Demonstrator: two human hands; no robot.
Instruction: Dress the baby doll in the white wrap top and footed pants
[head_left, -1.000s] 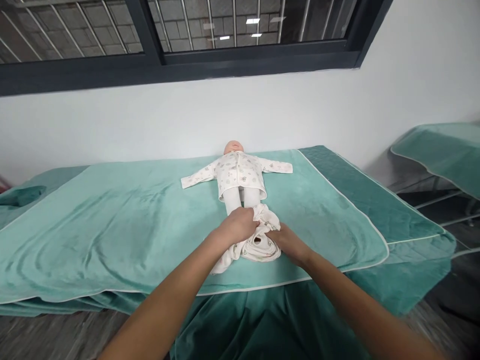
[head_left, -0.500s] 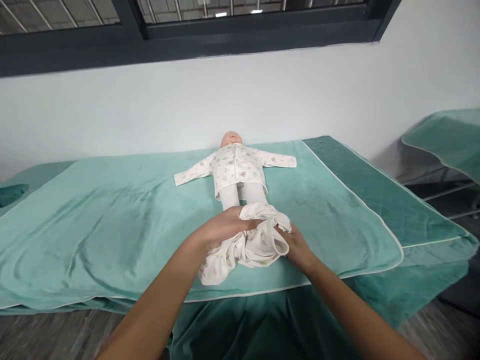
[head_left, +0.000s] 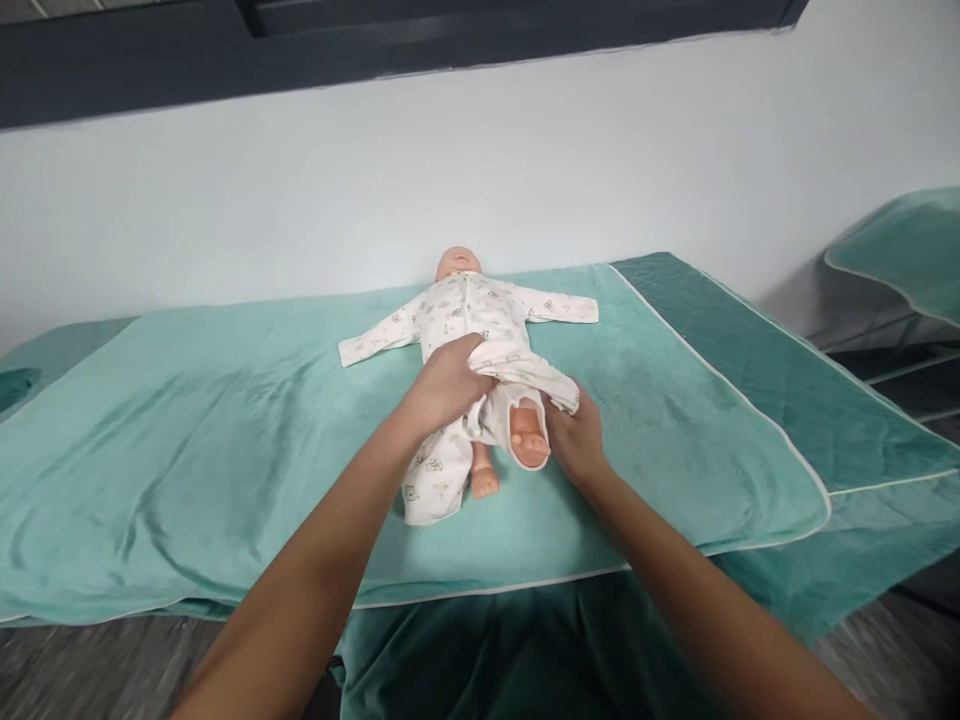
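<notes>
Bed cover (head_left: 510,650), dark green: hangs nearest you. Blanket (head_left: 247,480), pale green: spread above it, under everything you handle.

Trousers (head_left: 439,485), one pair, white, printed: between your hands, over the doll's lower body. Leg on your left: slack, its cuff lying on the blanket beside a bare foot (head_left: 484,480). Leg on your right: its opening rings the other foot (head_left: 529,435), toes showing.

Right hand (head_left: 576,430): gripping the outer edge of the cloth, fingertips hidden. Left hand (head_left: 448,385): thumb and fingers pinching the bunched cloth higher up.

Handling, as judged: ease the ringed cuff past the heel before drawing cloth upward; keep your pull even; guide the outside foot into the slack leg separately.

Doll (head_left: 457,262): on its back, head toward the wall (head_left: 360,190). Jacket (head_left: 471,305), white, printed: on the doll, sleeves stretched sideways.

Changes against half a second ago: both feet now show; cloth reaches higher, covering the pale legs and the jacket's hem; your hands sit farther up the doll.
</notes>
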